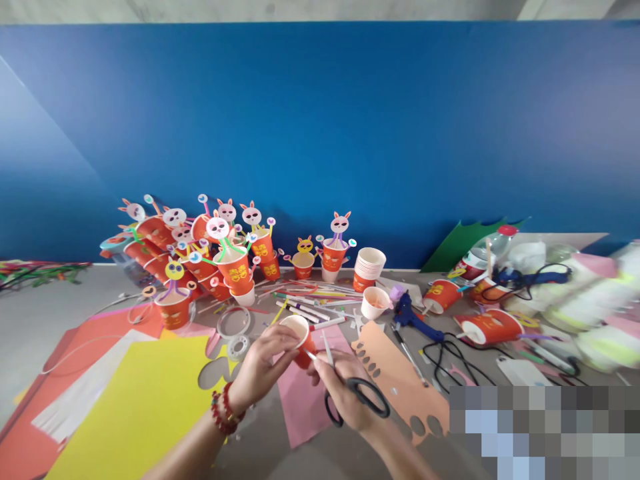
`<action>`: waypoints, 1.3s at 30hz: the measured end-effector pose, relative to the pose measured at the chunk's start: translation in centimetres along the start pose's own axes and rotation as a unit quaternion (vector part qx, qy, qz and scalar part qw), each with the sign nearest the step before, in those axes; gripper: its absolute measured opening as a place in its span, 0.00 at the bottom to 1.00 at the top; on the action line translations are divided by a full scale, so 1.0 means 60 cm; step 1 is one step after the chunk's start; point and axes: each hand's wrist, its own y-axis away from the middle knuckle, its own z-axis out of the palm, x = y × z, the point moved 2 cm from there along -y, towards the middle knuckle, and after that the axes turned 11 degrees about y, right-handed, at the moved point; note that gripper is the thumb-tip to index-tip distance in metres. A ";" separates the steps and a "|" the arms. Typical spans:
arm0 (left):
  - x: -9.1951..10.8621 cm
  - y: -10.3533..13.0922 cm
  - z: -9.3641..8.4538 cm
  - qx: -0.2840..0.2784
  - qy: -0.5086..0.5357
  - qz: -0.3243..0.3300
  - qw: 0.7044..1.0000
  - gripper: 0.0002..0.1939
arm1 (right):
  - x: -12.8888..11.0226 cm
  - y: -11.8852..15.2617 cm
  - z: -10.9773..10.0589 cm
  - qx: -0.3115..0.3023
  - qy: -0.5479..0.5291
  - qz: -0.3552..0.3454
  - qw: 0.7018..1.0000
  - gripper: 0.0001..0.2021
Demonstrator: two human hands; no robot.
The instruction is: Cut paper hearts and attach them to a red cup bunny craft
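My left hand (267, 363), with a red beaded bracelet on its wrist, is wrapped round a red paper cup (305, 352), whose white open mouth tilts up. Scissors with black handles (369, 397) are in my right hand (345, 387), and their blades point up and away beside the cup. The fingertips of my right hand are close against the cup's lower side, near a small white piece (312, 357). Below both hands lies a pink paper sheet (300, 407). Part of the cup is hidden by my fingers.
Red cups with paper rabbit heads (235, 270) crowd the back left. Yellow paper (130, 400) lies left, cut orange paper (395, 373) right. Behind are markers (305, 312), stacked cups (369, 267) and a blue glue gun (417, 321) with a black cable. A bottle (483, 257) stands back right.
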 end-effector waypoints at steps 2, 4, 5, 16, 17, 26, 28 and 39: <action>0.007 -0.001 -0.001 -0.004 -0.054 0.035 0.998 0.08 | 0.005 0.003 0.011 0.002 -0.059 0.035 0.998 0.23; 0.015 -0.001 -0.001 -0.014 -0.103 0.067 0.992 0.10 | 0.012 0.005 0.026 -0.001 -0.147 0.067 0.987 0.23; 0.019 -0.001 -0.001 -0.017 -0.126 0.081 0.989 0.11 | 0.016 0.005 0.035 0.001 -0.199 0.080 0.977 0.23; 0.038 0.003 0.000 -0.008 -0.205 0.111 0.972 0.09 | 0.031 0.004 0.058 -0.013 -0.318 0.085 0.944 0.22; 0.037 0.003 0.000 -0.006 -0.196 0.101 0.975 0.08 | 0.030 0.004 0.051 -0.028 -0.265 0.072 0.961 0.22; 0.022 0.003 0.002 -0.006 -0.123 -0.006 0.992 0.06 | 0.015 -0.004 0.019 0.001 0.046 -0.137 0.990 0.19; 0.025 0.003 0.002 -0.008 -0.142 0.007 0.990 0.07 | 0.025 -0.003 0.026 -0.018 -0.014 -0.073 0.997 0.20; 0.041 0.003 0.004 -0.034 -0.251 0.106 0.962 0.10 | 0.050 0.001 0.092 -0.009 -0.382 0.120 0.916 0.23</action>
